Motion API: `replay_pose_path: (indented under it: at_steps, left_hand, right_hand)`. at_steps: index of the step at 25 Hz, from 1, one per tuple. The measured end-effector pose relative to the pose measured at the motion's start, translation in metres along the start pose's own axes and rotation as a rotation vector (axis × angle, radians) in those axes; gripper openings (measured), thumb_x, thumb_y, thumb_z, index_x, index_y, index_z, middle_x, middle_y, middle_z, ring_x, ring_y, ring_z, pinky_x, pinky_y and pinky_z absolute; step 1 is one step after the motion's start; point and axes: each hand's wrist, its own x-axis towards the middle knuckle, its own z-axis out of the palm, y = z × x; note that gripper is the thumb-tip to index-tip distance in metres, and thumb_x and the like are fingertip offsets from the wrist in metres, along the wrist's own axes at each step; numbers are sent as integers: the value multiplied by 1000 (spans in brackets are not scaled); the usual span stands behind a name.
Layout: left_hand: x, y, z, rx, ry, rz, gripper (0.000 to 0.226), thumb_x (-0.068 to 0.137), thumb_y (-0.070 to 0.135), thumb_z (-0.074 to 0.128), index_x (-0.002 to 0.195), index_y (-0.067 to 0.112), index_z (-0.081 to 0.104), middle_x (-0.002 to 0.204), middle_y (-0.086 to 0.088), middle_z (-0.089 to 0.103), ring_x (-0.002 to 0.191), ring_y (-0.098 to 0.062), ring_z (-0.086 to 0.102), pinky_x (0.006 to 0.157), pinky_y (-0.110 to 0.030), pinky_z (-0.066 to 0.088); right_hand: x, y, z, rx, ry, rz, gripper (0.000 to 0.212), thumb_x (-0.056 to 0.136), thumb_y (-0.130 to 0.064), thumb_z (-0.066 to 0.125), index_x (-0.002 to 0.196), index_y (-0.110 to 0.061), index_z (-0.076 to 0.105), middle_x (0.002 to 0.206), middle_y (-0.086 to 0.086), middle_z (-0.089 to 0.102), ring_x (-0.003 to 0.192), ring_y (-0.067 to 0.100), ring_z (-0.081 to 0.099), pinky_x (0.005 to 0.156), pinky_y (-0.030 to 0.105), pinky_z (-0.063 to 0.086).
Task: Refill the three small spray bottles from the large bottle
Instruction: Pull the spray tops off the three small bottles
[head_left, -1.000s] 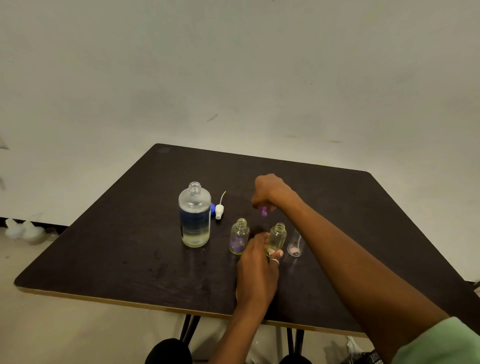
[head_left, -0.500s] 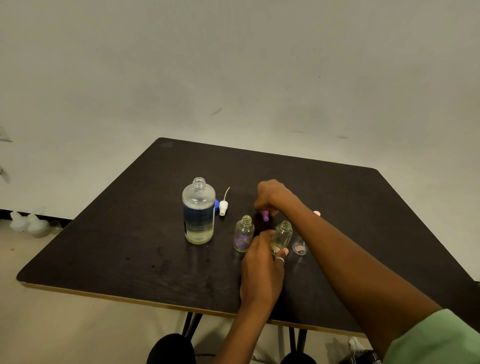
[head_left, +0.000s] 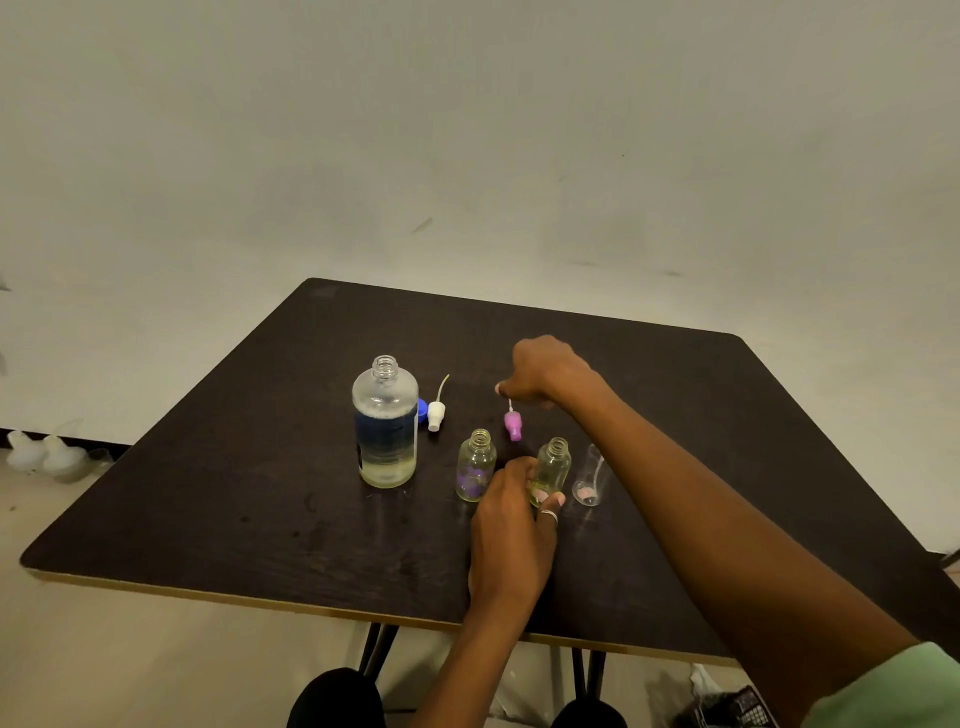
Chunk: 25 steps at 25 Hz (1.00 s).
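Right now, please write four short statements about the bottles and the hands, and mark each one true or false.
1. The large bottle stands uncapped. True.
2. The left hand grips the large bottle. False: it holds the middle small bottle.
3. The purple spray head is screwed on a bottle. False: the right hand holds it by its tube.
4. A white spray head lies on the table. True.

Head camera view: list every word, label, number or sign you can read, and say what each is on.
No text can be read anywhere in this view.
On the large bottle, a dark blue label: print too blurred to read.
On the small bottle with the purple patch: no letters can be made out.
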Motion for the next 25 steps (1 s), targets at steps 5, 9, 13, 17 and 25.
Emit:
replay_pose_path:
  at_steps: [5,9,13,17,25]
  left_hand:
    - [-1,3,-5,-35,-8,-19,38,87,25,72,122,30,57,113,13,65,102,-2,60,88,-25,54]
    - [0,6,-6,-32,-27,-61,40,88,25,71,124,28,56,115,11,64,106,-5,60,91,-29,54]
    - [0,6,-6,-52,-40,-60,37,86,23,73,120,28,58,110,11,66,102,-4,63,87,-27,55]
    - [-1,10,-8,-40,-52,-53,37,85,21,74,119,27,58,106,14,64,100,-5,62,80,-16,49]
    - [-37,23,-12,119,28,-6,44,88,32,71,129,20,57,119,3,65,107,-13,61,88,-21,47]
  right_hand:
    - [-37,17,-36,-50,151,-71,38,83,-41,65,60,-15,49,64,2,53,67,22,58,62,33,47]
    - [-76,45,-43,-90,105,-89,35,83,-50,61,71,-17,62,71,0,63,70,20,62,67,35,54]
    - [-103,70,-29,-64,-83,-98,32,81,-51,66,95,-22,70,90,-3,70,82,15,65,79,37,56]
    - [-110,79,-11,-23,-39,-111,26,81,-28,71,106,-20,69,102,0,69,89,17,64,81,32,54]
    - [-111,81,-4,-43,30,-104,11,81,-16,65,87,-12,73,85,5,70,74,20,66,73,35,59]
